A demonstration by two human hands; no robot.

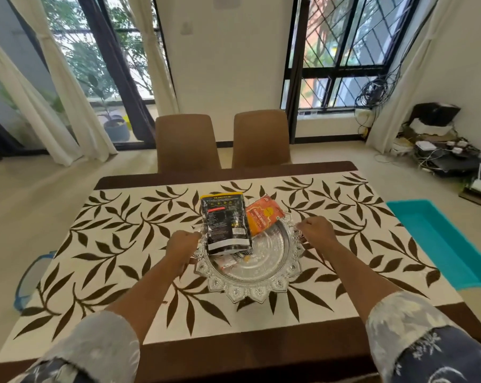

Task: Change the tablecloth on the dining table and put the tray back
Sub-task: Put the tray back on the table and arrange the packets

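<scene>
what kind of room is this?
Probably a home dining room: dark wooden table under a white leaf-patterned tablecloth, two brown upholstered chairs at its far side, curtained windows. Left hand and right hand grip an ornate silver tray.

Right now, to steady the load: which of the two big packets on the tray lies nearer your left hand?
The black pouch, beside the left hand at the rim of the tray; the orange packet lies beyond it, to the right.
</scene>
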